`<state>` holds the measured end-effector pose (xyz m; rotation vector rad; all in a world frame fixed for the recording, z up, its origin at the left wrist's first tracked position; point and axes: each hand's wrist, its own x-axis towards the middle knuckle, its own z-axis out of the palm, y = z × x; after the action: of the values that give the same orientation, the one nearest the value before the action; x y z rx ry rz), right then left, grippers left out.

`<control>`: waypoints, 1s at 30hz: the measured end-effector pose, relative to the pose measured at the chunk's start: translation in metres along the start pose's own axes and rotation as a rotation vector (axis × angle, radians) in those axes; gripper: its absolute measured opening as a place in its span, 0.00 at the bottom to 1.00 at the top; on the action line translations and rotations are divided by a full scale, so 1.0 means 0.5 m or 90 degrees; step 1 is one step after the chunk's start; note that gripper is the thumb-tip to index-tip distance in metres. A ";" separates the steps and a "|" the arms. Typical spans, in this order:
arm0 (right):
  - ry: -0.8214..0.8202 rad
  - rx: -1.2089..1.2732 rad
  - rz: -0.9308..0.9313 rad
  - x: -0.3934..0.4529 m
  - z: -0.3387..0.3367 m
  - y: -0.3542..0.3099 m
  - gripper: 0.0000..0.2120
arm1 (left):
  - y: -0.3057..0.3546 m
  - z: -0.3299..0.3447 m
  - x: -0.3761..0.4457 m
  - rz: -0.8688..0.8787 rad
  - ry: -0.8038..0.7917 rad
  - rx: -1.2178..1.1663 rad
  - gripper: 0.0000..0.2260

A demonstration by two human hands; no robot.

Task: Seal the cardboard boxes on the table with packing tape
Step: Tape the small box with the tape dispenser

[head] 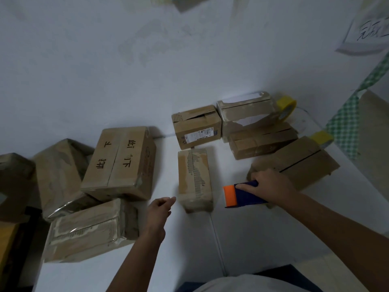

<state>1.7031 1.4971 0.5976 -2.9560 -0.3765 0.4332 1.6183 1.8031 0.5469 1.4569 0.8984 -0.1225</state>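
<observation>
While the right hand (271, 186) grips the tape dispenser (244, 194) just right of the narrow box (194, 180), the left hand (161, 207), loosely curled and holding nothing, sits nearer, at the box's near-left corner. The box's long axis runs away from the person across the surface (242, 239).

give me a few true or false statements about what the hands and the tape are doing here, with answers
1. The right hand grips a blue and orange tape dispenser. True.
2. The left hand holds a roll of tape. False: it holds nothing and reaches toward the narrow box in the middle.
3. A yellow tape roll sits at the far end, by the wall. True.
4. The box with black handwriting lies right of the dispenser. False: it lies to the left.
</observation>
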 end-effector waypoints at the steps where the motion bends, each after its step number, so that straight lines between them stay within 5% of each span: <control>1: -0.001 -0.007 0.000 0.002 0.002 0.000 0.28 | -0.002 0.002 0.002 -0.003 0.004 0.004 0.08; 8: -0.018 -0.022 0.027 0.020 0.034 -0.005 0.28 | -0.010 0.033 0.011 0.005 0.013 0.154 0.21; 30: -0.049 0.061 0.070 0.008 0.090 -0.048 0.26 | 0.035 -0.020 0.072 0.054 -0.065 0.266 0.19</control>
<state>1.6878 1.5253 0.5579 -2.8825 -0.1953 0.5626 1.6487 1.8306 0.5411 1.8548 0.7529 -0.3337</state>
